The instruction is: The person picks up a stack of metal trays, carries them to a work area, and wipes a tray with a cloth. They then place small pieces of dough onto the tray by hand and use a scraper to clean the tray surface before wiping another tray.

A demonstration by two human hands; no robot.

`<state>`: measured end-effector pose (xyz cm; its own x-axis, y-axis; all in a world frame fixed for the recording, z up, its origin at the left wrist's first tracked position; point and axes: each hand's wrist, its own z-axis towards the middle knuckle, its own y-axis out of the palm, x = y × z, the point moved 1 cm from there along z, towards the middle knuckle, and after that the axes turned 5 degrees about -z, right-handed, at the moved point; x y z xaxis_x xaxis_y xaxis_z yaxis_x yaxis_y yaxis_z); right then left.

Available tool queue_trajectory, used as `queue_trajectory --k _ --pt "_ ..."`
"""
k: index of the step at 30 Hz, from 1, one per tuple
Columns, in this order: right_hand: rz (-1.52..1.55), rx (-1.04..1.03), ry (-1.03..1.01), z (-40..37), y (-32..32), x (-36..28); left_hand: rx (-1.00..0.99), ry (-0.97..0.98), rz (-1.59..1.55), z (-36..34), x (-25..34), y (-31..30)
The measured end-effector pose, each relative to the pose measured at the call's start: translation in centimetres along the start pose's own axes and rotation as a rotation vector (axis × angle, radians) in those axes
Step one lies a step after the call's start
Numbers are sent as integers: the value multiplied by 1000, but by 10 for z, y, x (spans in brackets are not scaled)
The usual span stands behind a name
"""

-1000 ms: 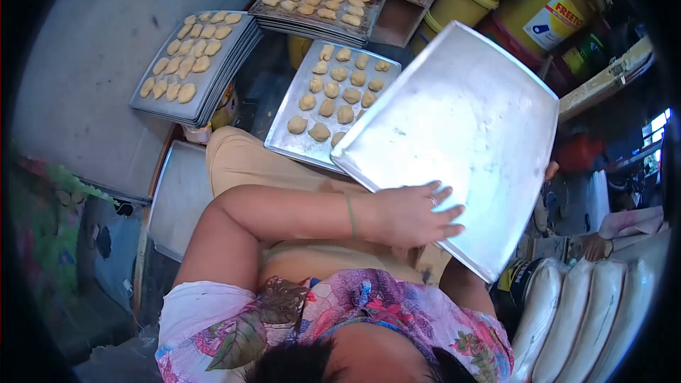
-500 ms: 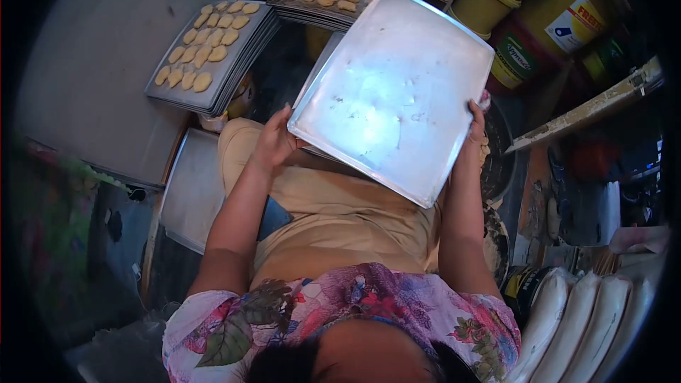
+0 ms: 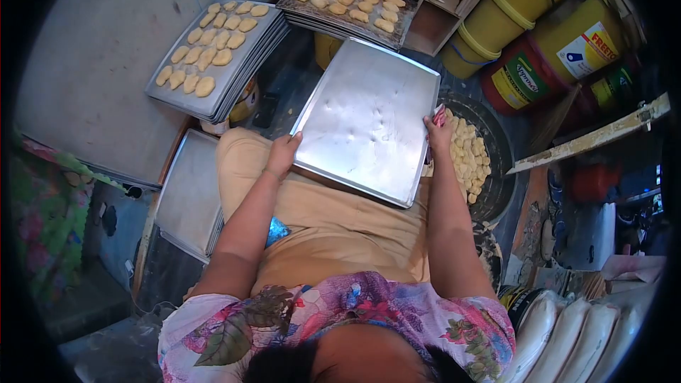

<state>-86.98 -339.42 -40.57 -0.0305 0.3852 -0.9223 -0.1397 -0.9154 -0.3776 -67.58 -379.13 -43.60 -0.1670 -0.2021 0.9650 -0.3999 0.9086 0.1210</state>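
An unfilled metal baking tray (image 3: 369, 124) lies slanted over my lap, its shiny surface facing up. My left hand (image 3: 285, 152) is closed on its near left edge. On the right edge, my right hand (image 3: 438, 135) grips the tray, with a red and pink cloth-like item (image 3: 440, 115) right beside the fingers. Just past that hand, many pale dough pieces (image 3: 468, 152) lie in a wide dark basin (image 3: 505, 170).
At the back left, a stack of trays (image 3: 245, 57) carries rows of dough pieces on top. Another loaded tray stack (image 3: 394, 34) stands behind. Flat trays (image 3: 190, 188) lie by my left leg. Yellow buckets (image 3: 489, 18) line the back right; white filled bags (image 3: 567, 333) stand lower right.
Both hands have brought the tray down and toward me, tilting it flatter. More of the basin's dough pieces now shows on the right.
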Motion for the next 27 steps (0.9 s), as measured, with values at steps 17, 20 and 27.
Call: queue_trajectory --k 17,20,27 --pt "-507 -43 -14 11 -5 -20 281 278 501 19 -8 -4" --pt "-368 37 -64 -16 -41 -81 254 286 555 2 21 -7" --pt "287 -304 -31 -121 -144 -154 -19 374 420 -63 130 -44"
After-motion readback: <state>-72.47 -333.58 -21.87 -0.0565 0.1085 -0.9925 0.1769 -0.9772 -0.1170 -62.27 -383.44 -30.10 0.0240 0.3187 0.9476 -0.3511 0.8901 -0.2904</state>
